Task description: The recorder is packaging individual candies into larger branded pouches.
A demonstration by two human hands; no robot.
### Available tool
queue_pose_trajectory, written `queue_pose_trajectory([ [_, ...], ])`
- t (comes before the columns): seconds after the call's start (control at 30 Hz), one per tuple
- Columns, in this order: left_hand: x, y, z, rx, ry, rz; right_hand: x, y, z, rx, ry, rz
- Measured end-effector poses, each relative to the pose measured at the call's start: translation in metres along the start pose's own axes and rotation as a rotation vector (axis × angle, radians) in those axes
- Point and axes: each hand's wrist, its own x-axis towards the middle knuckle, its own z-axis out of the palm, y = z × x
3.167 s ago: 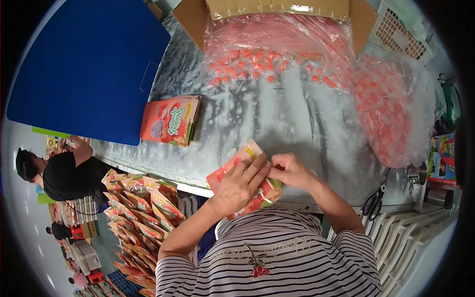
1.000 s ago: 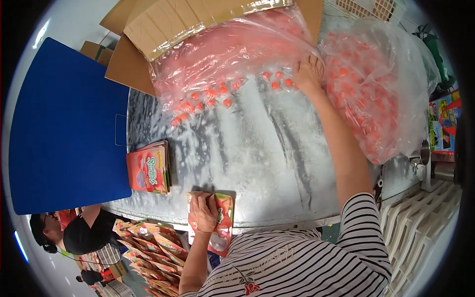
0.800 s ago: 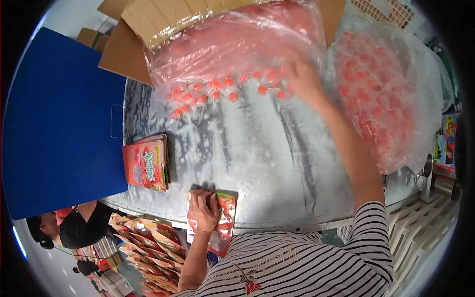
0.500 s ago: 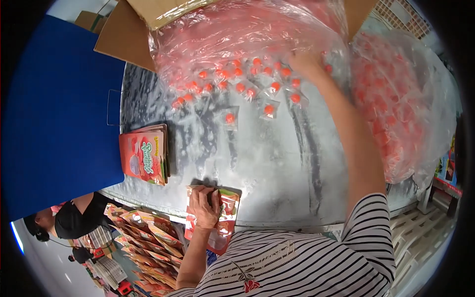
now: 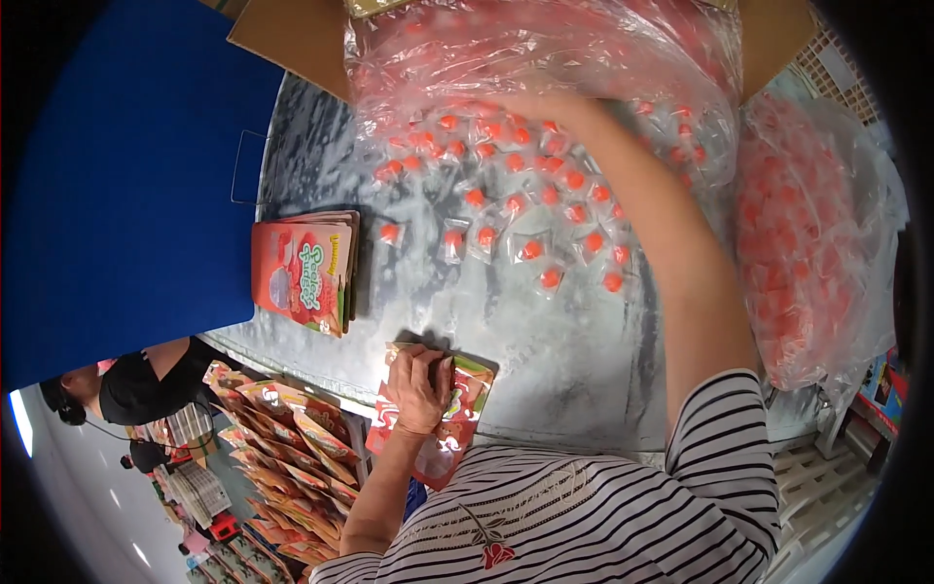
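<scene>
At the table's near edge my left hand (image 5: 420,391) grips the top of a red printed pouch (image 5: 474,397), its fingers curled over the edge. My right hand (image 5: 550,109) reaches forward to the mouth of a big clear plastic bag (image 5: 545,58) full of red candies. Film and blur hide its fingers. Between the hands, many individually wrapped red candies (image 5: 531,250) lie scattered over the metal table (image 5: 545,360). A stack of similar flat pouches (image 5: 302,275) rests at the left of the tabletop.
The bag lies in an open cardboard box (image 5: 292,44). A second clear bag of candies (image 5: 798,243) stands at the right. A blue panel (image 5: 126,195) borders the left side. Filled pouches (image 5: 292,438) stand in rows below left, with a person in black (image 5: 146,389) beyond.
My right hand has moved left along the bag's mouth, and more candies are spread nearer on the table. My left hand still holds the pouch. The view has shifted a little.
</scene>
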Motion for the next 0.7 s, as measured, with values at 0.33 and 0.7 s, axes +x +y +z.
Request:
queue_pose_trajectory([
  [0.33, -0.001, -0.001, -0.004, 0.029, -0.006, -0.009, 0.034, -0.020, 0.000, -0.199, 0.149, -0.365],
  [0.7, -0.003, -0.002, -0.002, -0.012, 0.014, -0.005, -0.031, 0.026, 0.067, -0.508, 0.251, -0.840],
])
